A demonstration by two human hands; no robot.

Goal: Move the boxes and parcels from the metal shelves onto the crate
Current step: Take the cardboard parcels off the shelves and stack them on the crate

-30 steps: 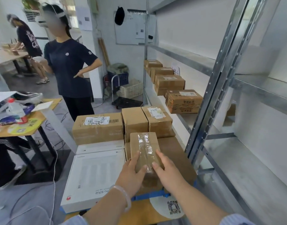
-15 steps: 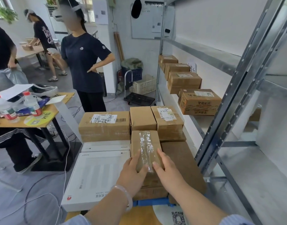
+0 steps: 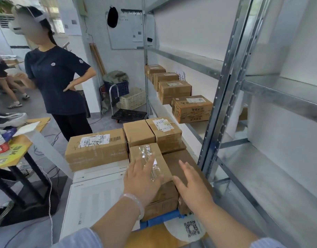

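Note:
A small taped parcel (image 3: pixel 148 158) lies on top of the cardboard boxes stacked on the blue crate (image 3: pixel 161 220). My left hand (image 3: pixel 141 179) hovers over its near left side with fingers spread and straight. My right hand (image 3: pixel 191 187) is open too, just right of the parcel over a flat brown box (image 3: pixel 182 158). Neither hand grips anything. Three more brown boxes, including a labelled one (image 3: pixel 96 149), stand at the back of the stack, and two white flat boxes (image 3: pixel 95 196) lie at the left. Several cardboard boxes (image 3: pixel 192 109) remain on the metal shelf (image 3: pixel 195 127) to the right.
A shelf upright (image 3: pixel 225 97) rises close to my right hand. A person in a dark shirt (image 3: pixel 57 81) stands beyond the stack. A cluttered wooden table (image 3: pixel 16 151) is at the left. A hand trolley (image 3: pixel 129 114) and a plastic basket (image 3: pixel 132 99) stand near the far wall.
Both hands have let go of the taped parcel and lifted off with fingers spread. The parcel stays on the stack. My view has shifted closer and to the right.

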